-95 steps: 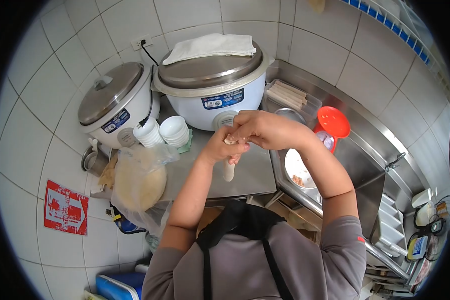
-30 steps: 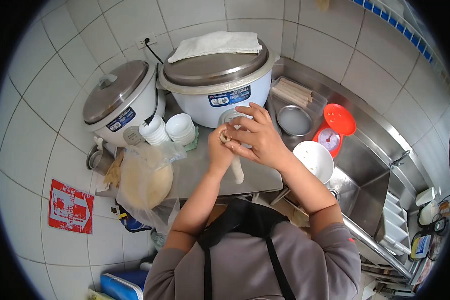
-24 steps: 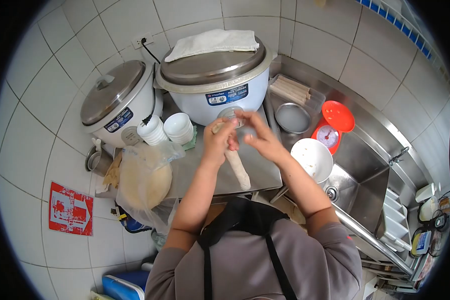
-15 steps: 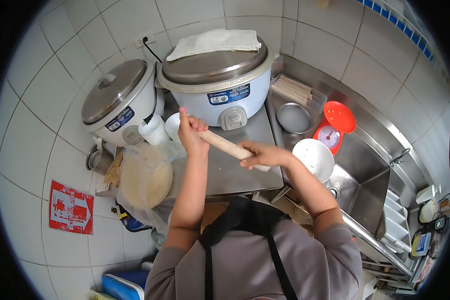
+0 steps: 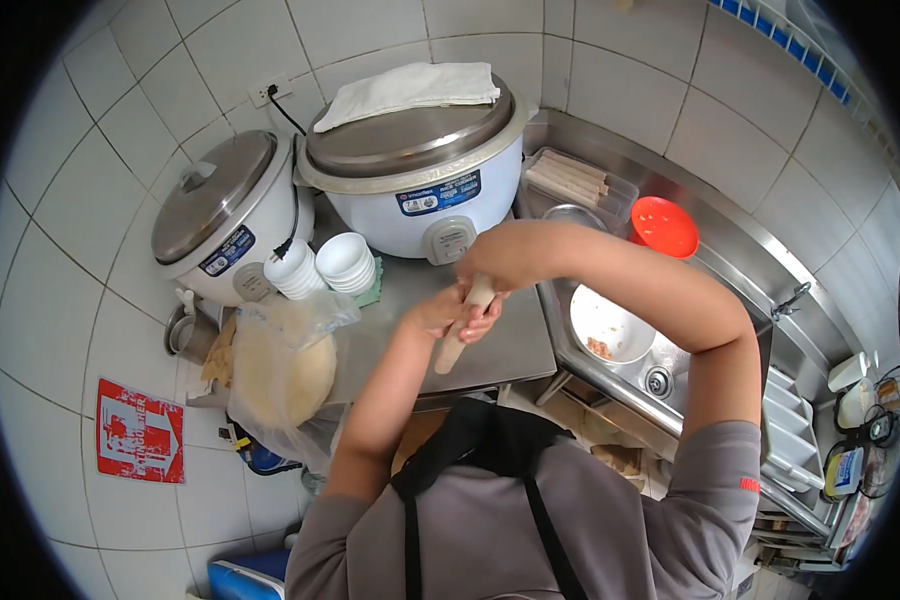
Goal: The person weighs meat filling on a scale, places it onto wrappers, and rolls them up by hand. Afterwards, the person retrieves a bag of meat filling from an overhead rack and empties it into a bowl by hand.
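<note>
Both my hands grip a long, pale uncooked spring roll, held steeply tilted above the steel counter. My left hand wraps around its middle, fingers curled. My right hand closes on its upper end, with the wrist bent over so the fingers are partly hidden. Similar rolls lie side by side in a clear plastic container at the back right. A stack of round wrappers sits in a plastic bag on the left. The white bowl at right holds some pinkish filling.
Two large rice cookers stand at the back, one with a folded white cloth on its lid. White cup stacks stand before them. A red kitchen scale and a sink are on the right.
The roll has swung from a shallow slant to a steep one and shifted slightly left. My right hand has moved up and left, elbow raised; my left hand has come down and right onto the roll's middle.
</note>
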`<control>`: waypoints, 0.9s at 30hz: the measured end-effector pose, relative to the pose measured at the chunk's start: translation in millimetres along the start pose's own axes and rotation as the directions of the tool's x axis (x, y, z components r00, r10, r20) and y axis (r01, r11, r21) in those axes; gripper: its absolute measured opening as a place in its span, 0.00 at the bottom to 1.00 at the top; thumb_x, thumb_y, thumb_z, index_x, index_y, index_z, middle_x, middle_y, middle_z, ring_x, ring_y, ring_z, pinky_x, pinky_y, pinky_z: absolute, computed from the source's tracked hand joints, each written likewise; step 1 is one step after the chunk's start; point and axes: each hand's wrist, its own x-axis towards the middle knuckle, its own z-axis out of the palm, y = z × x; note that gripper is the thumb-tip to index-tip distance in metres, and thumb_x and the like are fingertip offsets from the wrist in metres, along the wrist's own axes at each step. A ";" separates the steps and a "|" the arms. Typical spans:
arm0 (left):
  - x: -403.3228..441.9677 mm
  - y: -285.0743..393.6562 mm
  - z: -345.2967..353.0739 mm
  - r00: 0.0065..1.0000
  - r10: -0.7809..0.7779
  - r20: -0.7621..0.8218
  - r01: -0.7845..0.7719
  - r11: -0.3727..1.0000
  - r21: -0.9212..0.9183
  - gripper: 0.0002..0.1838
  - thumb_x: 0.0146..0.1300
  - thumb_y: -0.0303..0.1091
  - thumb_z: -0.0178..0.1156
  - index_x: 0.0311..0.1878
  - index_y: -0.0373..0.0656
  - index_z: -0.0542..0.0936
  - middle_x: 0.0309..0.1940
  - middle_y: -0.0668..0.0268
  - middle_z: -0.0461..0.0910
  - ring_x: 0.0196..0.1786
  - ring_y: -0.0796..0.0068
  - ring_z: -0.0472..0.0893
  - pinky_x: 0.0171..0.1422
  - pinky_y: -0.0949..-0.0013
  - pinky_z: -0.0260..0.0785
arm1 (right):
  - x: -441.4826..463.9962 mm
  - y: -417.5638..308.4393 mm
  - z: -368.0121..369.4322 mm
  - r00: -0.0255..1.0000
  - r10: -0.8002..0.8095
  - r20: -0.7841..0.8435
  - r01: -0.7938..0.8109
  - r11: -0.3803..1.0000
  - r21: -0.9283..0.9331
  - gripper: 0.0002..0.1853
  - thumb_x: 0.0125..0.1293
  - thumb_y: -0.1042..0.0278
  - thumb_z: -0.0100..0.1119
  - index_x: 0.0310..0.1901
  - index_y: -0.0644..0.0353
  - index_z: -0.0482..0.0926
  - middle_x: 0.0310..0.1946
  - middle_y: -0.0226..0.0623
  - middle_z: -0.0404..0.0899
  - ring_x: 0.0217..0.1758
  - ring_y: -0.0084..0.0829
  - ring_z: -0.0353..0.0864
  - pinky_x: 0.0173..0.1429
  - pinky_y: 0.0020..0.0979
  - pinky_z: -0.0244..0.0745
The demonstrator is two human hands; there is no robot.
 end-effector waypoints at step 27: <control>44.5 34.5 81.2 0.348 0.860 -0.373 0.029 0.388 0.921 0.05 0.53 0.26 0.58 0.31 0.36 0.73 0.22 0.67 0.75 0.27 0.79 0.72 0.32 0.74 0.66 | -20.5 -26.4 63.1 0.303 0.081 -0.950 -0.115 0.992 0.048 0.12 0.52 0.66 0.62 0.38 0.59 0.79 0.34 0.35 0.74 0.40 0.36 0.69 0.47 0.34 0.62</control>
